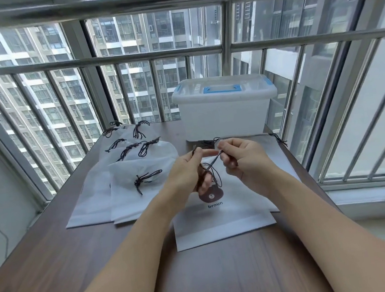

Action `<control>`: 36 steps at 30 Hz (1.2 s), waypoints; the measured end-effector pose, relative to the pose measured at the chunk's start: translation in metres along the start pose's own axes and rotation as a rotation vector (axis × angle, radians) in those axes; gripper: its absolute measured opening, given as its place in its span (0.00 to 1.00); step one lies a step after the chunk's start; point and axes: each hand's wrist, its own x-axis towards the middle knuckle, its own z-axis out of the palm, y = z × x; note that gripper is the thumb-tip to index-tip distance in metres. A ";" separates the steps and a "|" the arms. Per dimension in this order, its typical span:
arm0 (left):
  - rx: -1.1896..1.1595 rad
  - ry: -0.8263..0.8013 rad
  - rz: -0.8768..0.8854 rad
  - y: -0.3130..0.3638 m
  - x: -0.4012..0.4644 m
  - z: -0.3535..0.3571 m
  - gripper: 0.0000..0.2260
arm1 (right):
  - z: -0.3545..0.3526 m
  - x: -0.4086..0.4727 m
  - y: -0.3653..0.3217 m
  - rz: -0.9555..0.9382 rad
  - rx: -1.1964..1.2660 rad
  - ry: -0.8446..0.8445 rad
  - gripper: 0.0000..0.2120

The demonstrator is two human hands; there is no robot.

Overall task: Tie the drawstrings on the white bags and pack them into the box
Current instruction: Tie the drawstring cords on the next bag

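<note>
A white bag (222,217) with a brown bear print and the word "broun" lies flat in front of me on the wooden table (80,268). Its dark drawstring (211,167) rises between my hands. My left hand (187,170) pinches one strand and my right hand (244,159) pinches the other, both held just above the bag. To the left lies a pile of several white bags (122,176) with knotted dark cords. A translucent white box (224,105) with a blue handle and a shut lid stands at the table's far side.
Another white bag (278,159) lies under the right hand, reaching toward the table's right edge. Metal window bars (151,54) and glass close off the far and right sides. A grey wall is at the left.
</note>
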 end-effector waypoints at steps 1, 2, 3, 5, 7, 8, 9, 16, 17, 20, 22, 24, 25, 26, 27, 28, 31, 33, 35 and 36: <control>-0.100 -0.052 -0.079 0.003 -0.001 -0.001 0.18 | 0.000 -0.001 -0.002 0.022 0.060 -0.018 0.03; -0.193 -0.084 -0.135 0.004 -0.001 -0.002 0.19 | 0.000 -0.003 -0.003 0.033 0.095 -0.036 0.01; -0.278 -0.091 -0.171 0.005 -0.001 -0.003 0.19 | -0.001 -0.005 -0.006 0.034 0.108 -0.057 0.04; -0.436 -0.065 -0.202 0.006 0.001 -0.007 0.19 | -0.002 -0.007 -0.012 0.016 0.071 -0.111 0.11; -0.588 -0.054 -0.209 0.009 0.001 -0.012 0.18 | -0.002 -0.011 -0.016 -0.001 -0.059 -0.169 0.18; -0.658 -0.067 -0.208 0.010 0.001 -0.014 0.18 | 0.000 -0.013 -0.016 -0.006 -0.138 -0.190 0.22; -0.716 -0.088 -0.204 0.011 0.000 -0.016 0.18 | 0.002 -0.016 -0.016 -0.007 -0.203 -0.212 0.24; -0.560 -0.137 -0.141 0.017 -0.002 -0.020 0.19 | 0.009 -0.017 -0.006 -0.005 -0.384 -0.233 0.08; -0.494 -0.141 -0.127 0.017 -0.003 -0.020 0.19 | 0.007 -0.016 -0.005 -0.018 -0.409 -0.213 0.04; -0.302 -0.149 -0.086 0.020 -0.006 -0.022 0.20 | 0.004 -0.014 -0.004 -0.056 -0.471 -0.153 0.06; -0.186 -0.104 -0.051 0.019 -0.005 -0.022 0.20 | 0.002 -0.013 -0.003 -0.085 -0.508 -0.111 0.07; -0.049 0.023 0.079 0.014 -0.001 -0.021 0.19 | -0.001 -0.011 -0.003 -0.138 -0.595 -0.062 0.07; 0.023 0.102 0.178 0.010 0.001 -0.019 0.18 | -0.003 -0.010 -0.003 -0.168 -0.647 -0.047 0.08; 0.069 0.167 0.280 0.007 0.002 -0.018 0.17 | -0.004 -0.010 -0.004 -0.182 -0.682 -0.045 0.09; 0.076 0.208 0.362 0.005 0.002 -0.016 0.16 | -0.005 -0.010 -0.006 -0.180 -0.694 -0.058 0.11; 0.043 0.223 0.410 0.005 0.001 -0.015 0.17 | -0.005 -0.012 -0.008 -0.166 -0.691 -0.083 0.13; -0.202 0.162 0.403 0.009 -0.002 -0.010 0.19 | -0.003 -0.014 -0.010 -0.079 -0.587 -0.174 0.26; -0.355 0.115 0.349 0.012 -0.004 -0.008 0.20 | -0.001 -0.011 -0.009 -0.020 -0.485 -0.192 0.32; -0.470 0.060 0.297 0.014 -0.005 -0.008 0.20 | 0.000 -0.009 -0.009 0.029 -0.390 -0.160 0.33; -0.509 0.033 0.278 0.014 -0.005 -0.007 0.20 | 0.000 -0.009 -0.009 0.055 -0.333 -0.144 0.32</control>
